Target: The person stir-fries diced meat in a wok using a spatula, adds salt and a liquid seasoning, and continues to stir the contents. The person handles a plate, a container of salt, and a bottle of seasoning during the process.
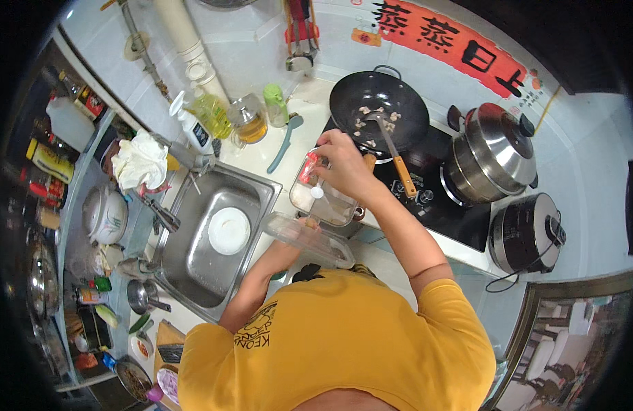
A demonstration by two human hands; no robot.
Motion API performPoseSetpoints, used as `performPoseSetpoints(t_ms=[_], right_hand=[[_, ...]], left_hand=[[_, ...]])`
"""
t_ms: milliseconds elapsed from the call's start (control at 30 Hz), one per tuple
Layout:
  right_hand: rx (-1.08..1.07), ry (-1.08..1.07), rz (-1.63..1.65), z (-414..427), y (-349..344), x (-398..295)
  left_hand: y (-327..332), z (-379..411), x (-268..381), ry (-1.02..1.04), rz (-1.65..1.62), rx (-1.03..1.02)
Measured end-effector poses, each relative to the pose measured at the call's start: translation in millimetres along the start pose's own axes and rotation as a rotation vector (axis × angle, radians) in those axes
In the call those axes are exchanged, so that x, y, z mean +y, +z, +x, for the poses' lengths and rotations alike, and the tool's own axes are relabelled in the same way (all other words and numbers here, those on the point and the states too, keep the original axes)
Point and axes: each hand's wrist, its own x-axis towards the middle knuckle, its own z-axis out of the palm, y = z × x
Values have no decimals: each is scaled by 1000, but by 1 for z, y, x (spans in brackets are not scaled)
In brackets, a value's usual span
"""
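Note:
My left hand [301, 234] holds a clear plastic lid [311, 241] tilted up at the near side of a clear seasoning box [333, 208]. Over the far end of that box is my right hand [337, 156], its fingers pinched at a red-and-clear plastic packet [310, 167]. White grains and a small white spoon [317, 192] lie in the box. Beyond it, a black wok [367, 97] on the cooktop contains small pieces of meat [391, 117] and a metal spatula with a wooden handle [403, 174].
A steel steamer pot [488, 154] stands on the black cooktop [445, 216], with a rice cooker [527, 234] nearby. At left, the steel sink [193, 216] holds a white plate [229, 231]. A teal spatula [285, 144], glass jug [248, 120] and bottles [213, 113] are on the counter.

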Motion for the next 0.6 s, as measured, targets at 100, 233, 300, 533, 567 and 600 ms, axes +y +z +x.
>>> performPoseSetpoints(t_ms=[100,233,300,533,567,600], right_hand=[[-34,67,36,1,3,0],[74,32,92,14,-13,14],[72,131,298,21,-31,16],[372,269,826,48,-80,33],[465,254,816,52,-90,37],[463,291,635,51,-104,49]], left_hand=[[-5,-3,-3,-6,-155,-22],[-16,6,3,-14,-87,-22],[-18,14,19,56,-147,-78],[-25,47,16,-37,-288,-169],[-27,50,16,-30,-306,-159],[-27,49,16,-32,-329,-148]])
